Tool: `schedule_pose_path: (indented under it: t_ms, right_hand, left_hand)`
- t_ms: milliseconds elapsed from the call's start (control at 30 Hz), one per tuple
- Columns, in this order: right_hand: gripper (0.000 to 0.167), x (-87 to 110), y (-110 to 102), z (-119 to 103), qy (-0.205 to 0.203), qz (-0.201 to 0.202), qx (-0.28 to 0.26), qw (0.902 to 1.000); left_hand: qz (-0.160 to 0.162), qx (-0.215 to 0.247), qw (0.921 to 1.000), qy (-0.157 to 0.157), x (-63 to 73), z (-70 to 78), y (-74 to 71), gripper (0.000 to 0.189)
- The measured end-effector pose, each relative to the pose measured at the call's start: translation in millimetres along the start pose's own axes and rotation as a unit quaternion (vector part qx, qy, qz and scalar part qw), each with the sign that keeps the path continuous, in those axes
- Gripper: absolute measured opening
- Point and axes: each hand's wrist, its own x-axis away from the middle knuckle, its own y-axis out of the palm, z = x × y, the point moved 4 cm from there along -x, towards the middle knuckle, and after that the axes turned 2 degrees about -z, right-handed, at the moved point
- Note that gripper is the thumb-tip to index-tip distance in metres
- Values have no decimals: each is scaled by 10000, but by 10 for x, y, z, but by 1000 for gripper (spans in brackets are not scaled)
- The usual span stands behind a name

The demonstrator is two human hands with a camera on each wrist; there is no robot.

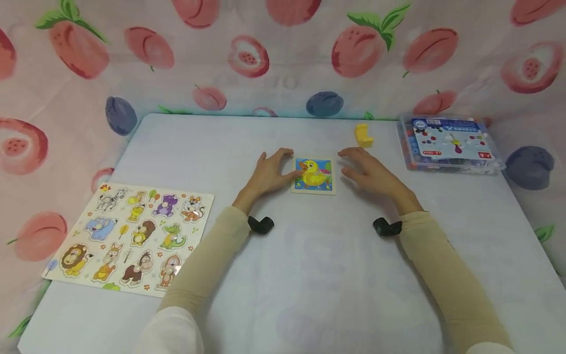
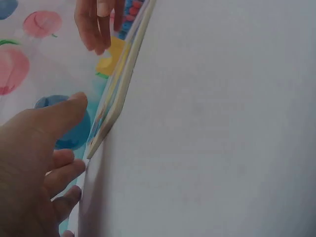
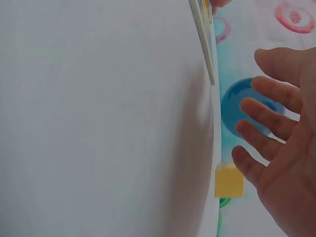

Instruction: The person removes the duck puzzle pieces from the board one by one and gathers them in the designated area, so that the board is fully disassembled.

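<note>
A small square duck puzzle (image 1: 315,176) in a pale wooden frame lies flat toward the back of the white table. On its left side is my left hand (image 1: 269,174), fingers loosely bent, with the thumb tip overlapping the picture in the head view. Beside the puzzle's edge (image 2: 121,94), the left wrist view shows the fingers spread with nothing held between them. My right hand (image 1: 373,174) hovers to the right of the puzzle with a gap between. Its relaxed fingers (image 3: 269,116) are apart and hold nothing in the right wrist view.
Behind the right hand stands a yellow L-shaped block (image 1: 363,136). A clear plastic box (image 1: 450,145) of colourful pieces sits at the back right. An animal puzzle board (image 1: 132,241) lies at the left, partly behind the left sleeve. A fruit-print cloth (image 1: 283,59) hangs behind the table.
</note>
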Motion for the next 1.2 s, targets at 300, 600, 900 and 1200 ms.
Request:
schedule_pose_path:
  t_ms: [300,600,900,1200]
  right_hand:
    - [42,-258,185,-199,-548,33,-903,9944]
    - [40,-454,354,-279,-454,-288,-743,9958]
    - [44,-568,433,-380,-364,-505,201,9979]
    - [42,-602,461,-429,-168,-468,459,9977]
  left_hand:
    - [56,-479,9988,5,13,-18,80,72]
    - [-17,-680,9977,79,8,-41,111,79]
    - [15,-671,9975,208,11,-47,108,78]
    - [24,-811,9964,236,30,-29,104,78]
